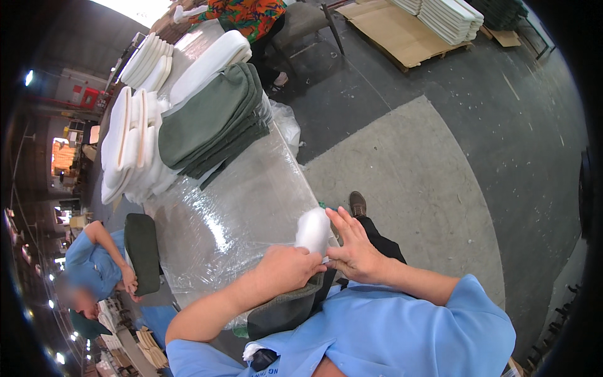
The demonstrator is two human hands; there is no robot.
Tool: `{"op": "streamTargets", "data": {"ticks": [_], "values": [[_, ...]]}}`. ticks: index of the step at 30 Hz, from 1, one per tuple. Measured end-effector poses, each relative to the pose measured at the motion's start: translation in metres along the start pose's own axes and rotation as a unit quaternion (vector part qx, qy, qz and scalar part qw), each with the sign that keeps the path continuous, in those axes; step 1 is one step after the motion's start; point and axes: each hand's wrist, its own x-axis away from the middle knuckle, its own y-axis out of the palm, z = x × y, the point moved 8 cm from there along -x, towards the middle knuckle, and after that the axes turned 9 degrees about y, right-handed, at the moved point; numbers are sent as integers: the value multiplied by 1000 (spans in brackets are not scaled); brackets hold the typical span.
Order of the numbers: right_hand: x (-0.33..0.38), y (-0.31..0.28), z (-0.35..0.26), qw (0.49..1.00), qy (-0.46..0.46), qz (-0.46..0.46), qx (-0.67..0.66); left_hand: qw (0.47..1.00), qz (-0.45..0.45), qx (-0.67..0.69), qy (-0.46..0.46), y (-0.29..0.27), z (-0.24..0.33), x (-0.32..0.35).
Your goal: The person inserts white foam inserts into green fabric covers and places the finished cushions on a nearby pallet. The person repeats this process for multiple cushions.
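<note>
A white padded cushion filling [311, 231] stands up at the table's near right corner, close to my body. Below it a dark green cushion cover [286, 309] hangs against my lap, partly hidden by my forearm. My left hand [294, 269] is closed, its fingertips pinching at the base of the white filling. From the other side my right hand [357, 250] holds the filling, with the upper fingers stretched along its right end and the thumb pressed low beside my left fingertips. Whether the fingertips also catch the cover's edge is hidden.
Clear plastic film covers the table [220, 220]. Folded dark green covers [217, 119] and stacks of white padded fillings [129, 147] lie at its far end. A co-worker [97, 254] at left holds a green cushion [142, 254]. Beyond the table are another person and a chair [308, 25].
</note>
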Motion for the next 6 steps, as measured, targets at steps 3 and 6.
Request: {"op": "streamTargets", "data": {"ticks": [3, 6], "values": [[-24, 8, 17, 995, -27, -65, -73, 980, 134, -120, 79, -17, 1, 1], [-42, 19, 27, 975, -65, -127, -169, 952, 247, -121, 138, -26, -13, -2]]}}
